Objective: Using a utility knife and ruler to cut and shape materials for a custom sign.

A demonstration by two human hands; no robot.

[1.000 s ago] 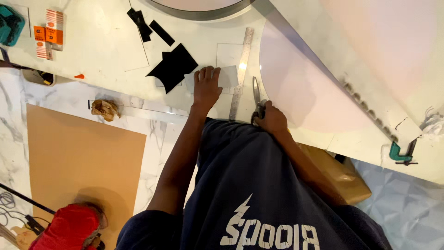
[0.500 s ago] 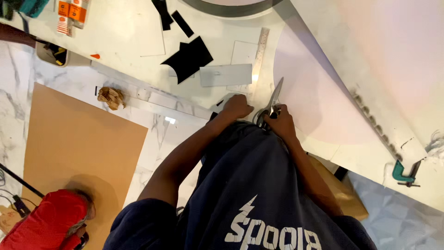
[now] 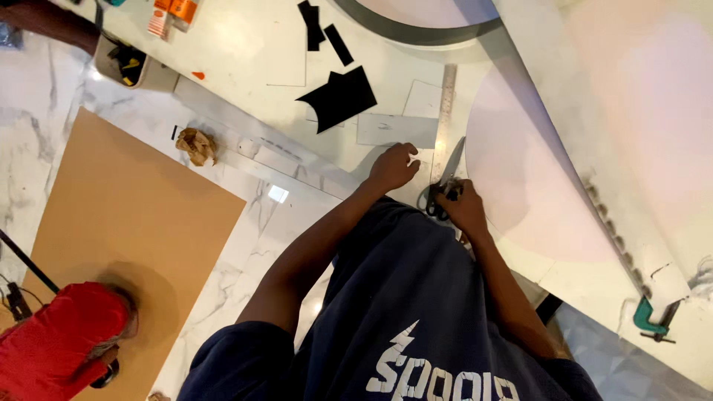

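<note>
Head view: white worktable point(image 3: 245, 52) above a marble floor point(image 3: 245, 245). Right hand point(image 3: 464, 208) grips scissors point(image 3: 444, 182) — blades angled away, alongside the steel ruler point(image 3: 444, 111); left hand point(image 3: 394, 167) curled on white paper point(image 3: 397, 130).

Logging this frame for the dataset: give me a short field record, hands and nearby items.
left hand: fingers curled on a small white sheet, by the table edge
right hand: grips scissors, blades pointing up along a metal ruler
black cutout: flat on the table above the left hand
crumpled paper: on the marble floor
green clamp: on the board edge, lower right
</note>
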